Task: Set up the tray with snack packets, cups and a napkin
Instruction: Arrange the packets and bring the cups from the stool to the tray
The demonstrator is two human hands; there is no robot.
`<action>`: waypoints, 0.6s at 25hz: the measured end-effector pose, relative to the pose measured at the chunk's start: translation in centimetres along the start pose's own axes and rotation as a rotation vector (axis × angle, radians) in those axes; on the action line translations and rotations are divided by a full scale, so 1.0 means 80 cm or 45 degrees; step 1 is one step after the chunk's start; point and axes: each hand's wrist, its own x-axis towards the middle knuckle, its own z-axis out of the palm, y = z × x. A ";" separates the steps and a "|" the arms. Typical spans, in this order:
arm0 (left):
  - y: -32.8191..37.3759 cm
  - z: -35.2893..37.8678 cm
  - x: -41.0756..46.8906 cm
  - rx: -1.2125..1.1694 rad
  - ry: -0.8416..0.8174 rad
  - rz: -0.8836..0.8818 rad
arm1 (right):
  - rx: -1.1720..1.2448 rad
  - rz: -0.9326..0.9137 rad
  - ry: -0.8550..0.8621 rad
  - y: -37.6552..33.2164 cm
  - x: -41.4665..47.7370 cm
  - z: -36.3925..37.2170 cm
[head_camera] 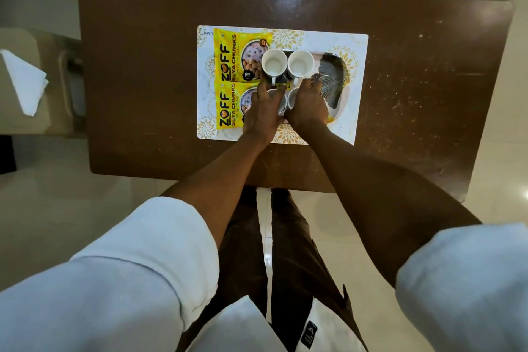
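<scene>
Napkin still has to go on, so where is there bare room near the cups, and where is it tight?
Free: the tray's right part beyond the right hand, and the placemat strip outside it. Crowded: four cups packed at centre, both hands on the near pair, left hand against the snack packets.

- Soft, even indoor light, moderately bright, coming from above.
- A pale sheen of glare on the dark counter at its far edge, and a bright spot on the floor tiles.
- Faint, short shadows beneath the cups.
- Wide-angle bending curves the counter's edges.
- The sleeves nearest the camera look blurred; the far corners are hazy, perhaps out of focus.
</scene>
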 end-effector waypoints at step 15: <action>-0.017 -0.475 -0.070 0.220 0.590 -0.048 | -0.090 -0.084 0.405 -0.090 -0.091 -0.421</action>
